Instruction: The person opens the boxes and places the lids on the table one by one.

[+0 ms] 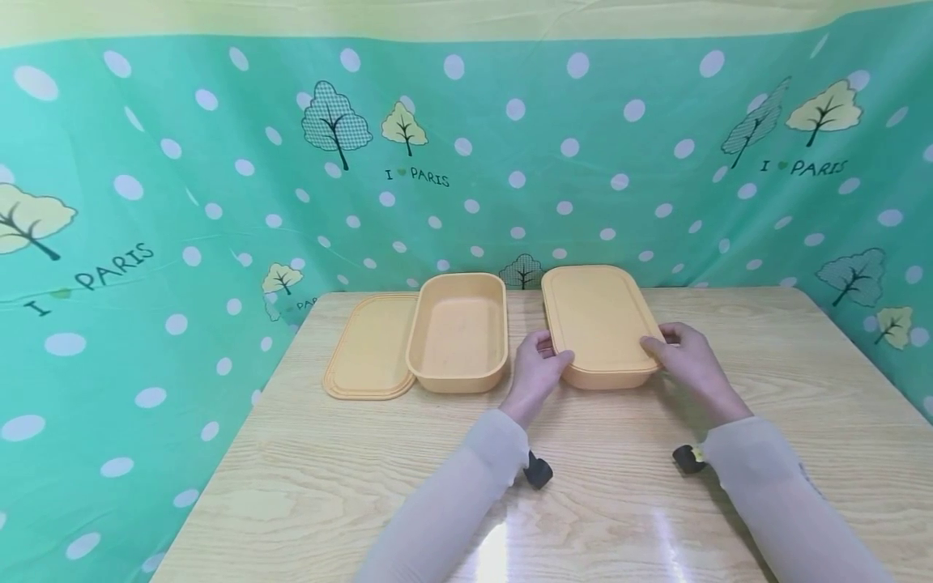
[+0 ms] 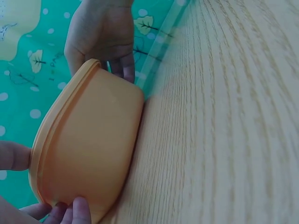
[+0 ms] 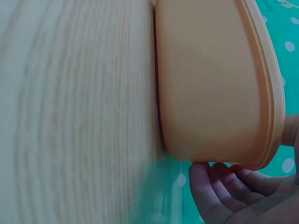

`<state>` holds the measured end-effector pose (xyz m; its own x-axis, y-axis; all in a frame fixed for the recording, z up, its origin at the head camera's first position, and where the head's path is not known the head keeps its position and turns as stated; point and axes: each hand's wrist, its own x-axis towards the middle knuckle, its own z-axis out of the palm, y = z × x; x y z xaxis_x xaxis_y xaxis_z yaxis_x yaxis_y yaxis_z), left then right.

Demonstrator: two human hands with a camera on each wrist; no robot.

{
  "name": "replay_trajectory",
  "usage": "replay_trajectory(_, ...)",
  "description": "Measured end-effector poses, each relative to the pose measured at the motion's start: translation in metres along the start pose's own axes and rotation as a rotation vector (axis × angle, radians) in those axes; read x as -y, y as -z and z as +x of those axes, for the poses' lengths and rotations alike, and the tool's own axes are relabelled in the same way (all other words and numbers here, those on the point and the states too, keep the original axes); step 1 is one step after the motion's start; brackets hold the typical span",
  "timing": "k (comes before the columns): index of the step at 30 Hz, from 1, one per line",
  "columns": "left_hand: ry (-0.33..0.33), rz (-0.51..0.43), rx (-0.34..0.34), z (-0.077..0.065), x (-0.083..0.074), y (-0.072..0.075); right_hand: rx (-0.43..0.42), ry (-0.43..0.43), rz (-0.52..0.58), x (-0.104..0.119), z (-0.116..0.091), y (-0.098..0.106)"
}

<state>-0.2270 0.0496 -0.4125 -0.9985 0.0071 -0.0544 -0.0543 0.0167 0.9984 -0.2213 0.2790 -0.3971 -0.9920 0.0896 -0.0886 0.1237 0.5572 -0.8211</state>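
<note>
An orange-yellow food container (image 1: 608, 380) with its lid (image 1: 599, 316) on top rests on the table, right of centre in the head view. My left hand (image 1: 537, 374) grips its near left corner, thumb on the lid's rim and fingers against the side wall. On the right side my right hand (image 1: 692, 366) holds it likewise, its thumb over the lid's edge. In the left wrist view the lidded container (image 2: 93, 135) stands between both hands. The right wrist view has curled fingers (image 3: 205, 189) touching the container wall (image 3: 215, 84). Its inside is hidden.
To the left stands a matching open container (image 1: 457, 332) with nothing in it. A loose lid (image 1: 372, 348) lies flat beside it, close to the table's left edge. A green dotted cloth (image 1: 510, 162) hangs behind the wooden table (image 1: 306, 486).
</note>
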Motion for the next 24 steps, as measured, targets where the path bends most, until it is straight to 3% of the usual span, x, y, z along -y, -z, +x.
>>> replay_trajectory(17,-0.003,-0.012,-0.020,0.0009,-0.0018,-0.0001,-0.015,0.022,-0.011,0.0001,-0.0017,0.0018)
replay_trajectory(24,0.027,-0.006,-0.007,0.0007,0.0001,0.0005,0.002,0.019,0.002,0.0017,-0.0024,0.0023)
